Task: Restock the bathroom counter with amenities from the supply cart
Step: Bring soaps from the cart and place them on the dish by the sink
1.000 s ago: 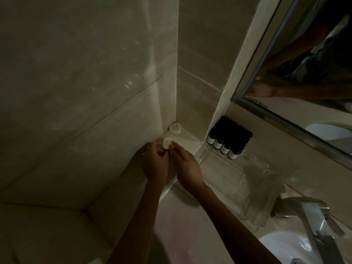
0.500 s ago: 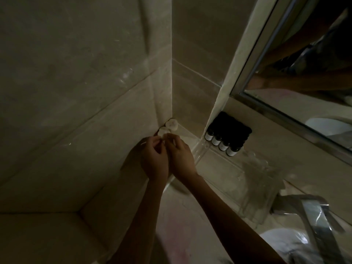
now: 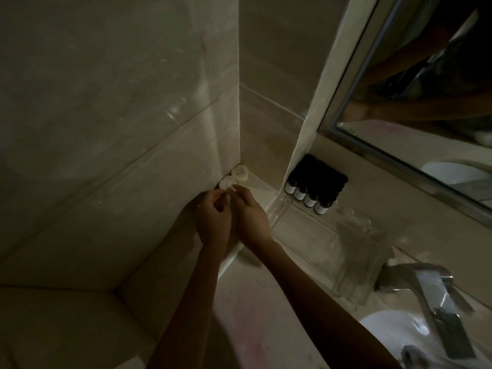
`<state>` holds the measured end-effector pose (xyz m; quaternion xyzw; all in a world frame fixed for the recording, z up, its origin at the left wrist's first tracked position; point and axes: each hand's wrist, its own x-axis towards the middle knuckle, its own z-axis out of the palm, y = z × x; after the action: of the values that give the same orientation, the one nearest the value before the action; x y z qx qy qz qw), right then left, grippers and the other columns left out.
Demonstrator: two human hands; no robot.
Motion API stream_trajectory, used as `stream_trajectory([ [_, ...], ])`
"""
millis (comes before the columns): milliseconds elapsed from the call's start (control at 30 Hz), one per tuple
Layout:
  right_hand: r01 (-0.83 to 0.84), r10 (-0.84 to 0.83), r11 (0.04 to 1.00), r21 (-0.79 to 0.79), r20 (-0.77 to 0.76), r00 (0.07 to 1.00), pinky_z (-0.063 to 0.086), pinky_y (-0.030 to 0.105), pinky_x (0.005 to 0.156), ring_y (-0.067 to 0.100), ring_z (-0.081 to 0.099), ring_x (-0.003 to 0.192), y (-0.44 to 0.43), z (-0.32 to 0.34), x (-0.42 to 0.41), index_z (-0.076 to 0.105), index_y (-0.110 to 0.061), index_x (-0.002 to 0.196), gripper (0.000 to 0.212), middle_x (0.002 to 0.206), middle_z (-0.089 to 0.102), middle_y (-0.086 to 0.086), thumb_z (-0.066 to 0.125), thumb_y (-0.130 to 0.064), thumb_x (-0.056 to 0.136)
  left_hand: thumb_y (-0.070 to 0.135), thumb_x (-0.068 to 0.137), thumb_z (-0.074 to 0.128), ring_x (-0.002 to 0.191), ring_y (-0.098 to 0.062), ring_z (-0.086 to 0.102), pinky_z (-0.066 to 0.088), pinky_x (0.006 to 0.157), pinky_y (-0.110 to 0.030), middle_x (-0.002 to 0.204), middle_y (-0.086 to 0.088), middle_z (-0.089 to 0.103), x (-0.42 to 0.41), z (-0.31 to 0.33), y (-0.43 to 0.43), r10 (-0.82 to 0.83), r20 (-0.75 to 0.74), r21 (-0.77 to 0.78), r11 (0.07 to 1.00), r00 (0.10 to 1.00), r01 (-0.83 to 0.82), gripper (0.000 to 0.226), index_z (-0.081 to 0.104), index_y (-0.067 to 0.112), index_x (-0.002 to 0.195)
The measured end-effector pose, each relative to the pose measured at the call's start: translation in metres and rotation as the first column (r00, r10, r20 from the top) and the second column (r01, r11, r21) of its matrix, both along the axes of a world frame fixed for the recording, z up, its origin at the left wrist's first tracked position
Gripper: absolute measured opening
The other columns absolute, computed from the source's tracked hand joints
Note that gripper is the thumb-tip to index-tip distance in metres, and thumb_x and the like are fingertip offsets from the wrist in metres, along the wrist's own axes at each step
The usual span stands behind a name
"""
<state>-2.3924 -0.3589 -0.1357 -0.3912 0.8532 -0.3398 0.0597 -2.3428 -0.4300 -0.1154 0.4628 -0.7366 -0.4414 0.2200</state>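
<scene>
As the left hand and right hand meet left of the bottles, their curled fingers seem to pinch a second soap, setting it on the bench against the first soap; next, release without nudging.

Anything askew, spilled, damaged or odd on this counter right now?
Nothing stands out. Four dark bottles stand upright in a tidy row in the clear tray; two white round pieces sit side by side in the counter corner, the left hand and right hand at the nearer one. Dim light hides fine detail.
</scene>
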Motion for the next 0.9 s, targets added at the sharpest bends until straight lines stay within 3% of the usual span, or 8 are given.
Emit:
stream_trajectory([
  [100, 0.040, -0.041, 0.999, 0.005, 0.021, 0.999, 0.056, 0.034, 0.077, 0.024, 0.061, 0.107, 0.012, 0.003, 0.004, 0.048, -0.012, 0.139, 0.045, 0.148, 0.039, 0.006, 0.052, -0.015, 0.094, 0.021, 0.093, 0.060, 0.095, -0.012, 0.060, 0.047, 0.080, -0.029, 0.109, -0.003, 0.068, 0.012, 0.002, 0.002, -0.047, 0.025, -0.013, 0.999, 0.999, 0.047, 0.024, 0.066, 0.013, 0.114],
  [233, 0.121, -0.118, 0.992, -0.043, 0.060, 0.991, 0.052, 0.034, 0.086, 0.027, 0.061, 0.110, 0.048, 0.007, 0.026, 0.056, -0.010, 0.131, 0.046, 0.133, 0.055, 0.007, 0.049, 0.004, 0.088, 0.016, 0.088, 0.063, 0.101, -0.023, 0.063, 0.047, 0.083, -0.033, 0.110, -0.009, 0.068, 0.039, 0.013, 0.020, -0.146, 0.103, -0.064, 0.986, 0.984, 0.153, 0.028, 0.065, 0.009, 0.115],
  [400, 0.218, -0.205, 0.972, -0.088, 0.136, 0.969, 0.049, 0.027, 0.088, 0.018, 0.061, 0.106, 0.116, 0.018, 0.070, 0.065, -0.016, 0.120, 0.036, 0.117, 0.064, 0.000, 0.052, -0.004, 0.088, 0.015, 0.085, 0.070, 0.089, -0.024, 0.068, 0.053, 0.076, -0.032, 0.099, -0.009, 0.071, 0.085, 0.027, 0.063, -0.298, 0.037, -0.170, 0.939, 0.954, 0.299, 0.024, 0.068, 0.005, 0.106],
  [500, 0.291, -0.269, 0.947, -0.138, 0.158, 0.950, 0.044, 0.014, 0.086, 0.011, 0.062, 0.101, 0.148, 0.028, 0.100, 0.068, -0.017, 0.113, 0.030, 0.110, 0.067, -0.003, 0.056, -0.004, 0.089, 0.040, 0.085, 0.065, 0.082, -0.020, 0.065, 0.053, 0.074, -0.033, 0.088, -0.003, 0.068, 0.110, 0.045, 0.091, -0.343, 0.046, -0.086, 0.934, 0.938, 0.346, 0.034, 0.069, 0.009, 0.095],
  [600, 0.343, -0.312, 0.924, -0.170, 0.185, 0.932, 0.036, 0.000, 0.080, -0.005, 0.057, 0.093, 0.176, 0.041, 0.129, 0.069, -0.021, 0.109, 0.023, 0.106, 0.068, -0.010, 0.060, -0.010, 0.092, 0.028, 0.089, 0.065, 0.088, -0.013, 0.064, 0.048, 0.071, -0.022, 0.098, 0.001, 0.070, 0.134, 0.052, 0.115, -0.345, 0.056, -0.053, 0.936, 0.937, 0.348, 0.019, 0.069, 0.016, 0.103],
  [700, 0.365, -0.310, 0.906, -0.214, 0.252, 0.917, 0.039, 0.002, 0.078, -0.015, 0.055, 0.092, 0.200, 0.050, 0.155, 0.070, -0.024, 0.107, 0.018, 0.101, 0.065, -0.020, 0.061, -0.016, 0.093, 0.027, 0.088, 0.066, 0.090, -0.010, 0.064, 0.047, 0.075, -0.020, 0.102, 0.005, 0.071, 0.165, 0.056, 0.135, -0.303, 0.104, -0.060, 0.949, 0.947, 0.310, 0.019, 0.069, 0.021, 0.106],
  [800, 0.325, -0.249, 0.914, -0.243, 0.297, 0.922, 0.042, 0.006, 0.078, -0.013, 0.056, 0.094, 0.221, 0.058, 0.180, 0.069, -0.027, 0.106, 0.018, 0.097, 0.063, -0.025, 0.061, -0.017, 0.093, 0.021, 0.087, 0.068, 0.091, -0.015, 0.067, 0.045, 0.075, -0.019, 0.102, 0.001, 0.073, 0.197, 0.060, 0.157, -0.282, 0.099, -0.132, 0.947, 0.954, 0.293, 0.020, 0.071, 0.016, 0.106],
  [900, 0.285, -0.195, 0.922, -0.263, 0.321, 0.927, 0.044, 0.009, 0.079, -0.010, 0.058, 0.093, 0.232, 0.064, 0.198, 0.069, -0.029, 0.106, 0.019, 0.096, 0.064, -0.024, 0.062, -0.018, 0.092, 0.021, 0.091, 0.064, 0.088, -0.008, 0.061, 0.035, 0.068, -0.012, 0.103, 0.000, 0.070, 0.228, 0.068, 0.178, -0.264, 0.142, -0.167, 0.944, 0.954, 0.286, 0.021, 0.069, 0.014, 0.109],
])
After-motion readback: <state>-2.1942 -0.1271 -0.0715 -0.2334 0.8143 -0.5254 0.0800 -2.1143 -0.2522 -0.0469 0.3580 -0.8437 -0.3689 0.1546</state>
